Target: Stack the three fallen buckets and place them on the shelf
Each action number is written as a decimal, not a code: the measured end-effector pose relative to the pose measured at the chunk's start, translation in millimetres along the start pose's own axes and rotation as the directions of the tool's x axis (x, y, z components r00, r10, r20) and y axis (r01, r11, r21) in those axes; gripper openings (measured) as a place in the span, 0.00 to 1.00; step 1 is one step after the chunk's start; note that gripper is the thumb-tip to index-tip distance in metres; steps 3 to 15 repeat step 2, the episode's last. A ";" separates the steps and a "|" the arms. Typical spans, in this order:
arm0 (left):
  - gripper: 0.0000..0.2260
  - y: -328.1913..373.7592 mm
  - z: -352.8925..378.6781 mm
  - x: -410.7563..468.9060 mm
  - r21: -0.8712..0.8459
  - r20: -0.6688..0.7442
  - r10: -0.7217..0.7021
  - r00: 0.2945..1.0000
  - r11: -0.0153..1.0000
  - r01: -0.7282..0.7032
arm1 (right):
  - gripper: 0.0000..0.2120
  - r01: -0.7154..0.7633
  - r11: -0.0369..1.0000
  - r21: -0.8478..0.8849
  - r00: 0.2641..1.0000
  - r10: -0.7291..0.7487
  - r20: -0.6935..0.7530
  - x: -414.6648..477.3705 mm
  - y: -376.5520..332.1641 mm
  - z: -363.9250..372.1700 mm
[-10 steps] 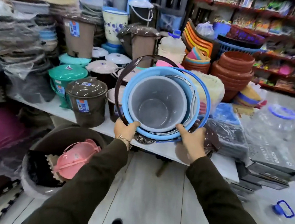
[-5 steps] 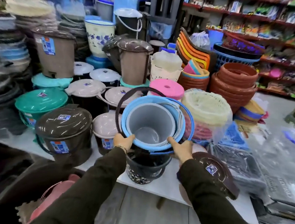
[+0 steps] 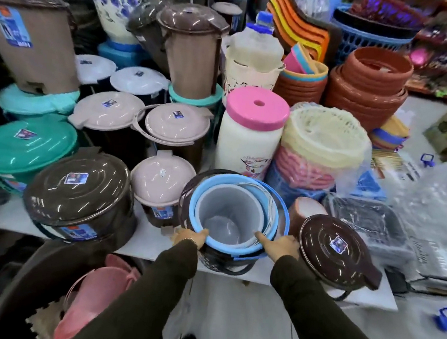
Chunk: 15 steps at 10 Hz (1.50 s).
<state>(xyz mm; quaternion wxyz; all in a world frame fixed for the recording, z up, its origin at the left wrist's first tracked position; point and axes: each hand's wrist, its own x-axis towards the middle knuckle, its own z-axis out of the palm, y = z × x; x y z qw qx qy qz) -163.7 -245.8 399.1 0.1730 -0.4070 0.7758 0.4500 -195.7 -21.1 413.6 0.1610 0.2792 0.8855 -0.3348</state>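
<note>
The stacked buckets (image 3: 229,218) stand upright at the front edge of the white shelf (image 3: 144,246): a grey one nested in a light blue one, inside a dark patterned one with brown and blue handles. My left hand (image 3: 190,237) grips the near left rim. My right hand (image 3: 278,246) grips the near right rim. Both sleeves are dark.
A brown lidded bin (image 3: 81,198) and a beige lidded bin (image 3: 162,186) stand left of the stack. A brown lid (image 3: 336,247) leans on the right, a pink-capped white jar (image 3: 249,134) stands behind. A tub with a pink bucket (image 3: 95,293) sits on the floor below.
The stack has gone from tilted and raised towards me to upright and lowered onto the shelf's front edge, both hands staying on its rim. The camera has moved closer.
</note>
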 end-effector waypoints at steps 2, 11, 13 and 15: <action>0.48 34.8 -20.0 -6.8 0.092 -0.192 0.234 0.953 0.971 -0.220 | 0.59 0.090 0.994 0.057 0.988 -0.082 -0.130 -4.7 -29.0 -31.9; 0.48 34.8 -20.0 -6.8 0.092 -0.192 0.234 0.953 0.971 -0.220 | 0.59 0.090 0.994 0.057 0.988 -0.082 -0.130 -4.7 -29.0 -31.9; 0.48 34.8 -20.0 -6.8 0.092 -0.192 0.234 0.953 0.971 -0.220 | 0.59 0.090 0.994 0.057 0.988 -0.082 -0.130 -4.7 -29.0 -31.9; 0.48 34.8 -20.0 -6.8 0.092 -0.192 0.234 0.953 0.971 -0.220 | 0.59 0.090 0.994 0.057 0.988 -0.082 -0.130 -4.7 -29.0 -31.9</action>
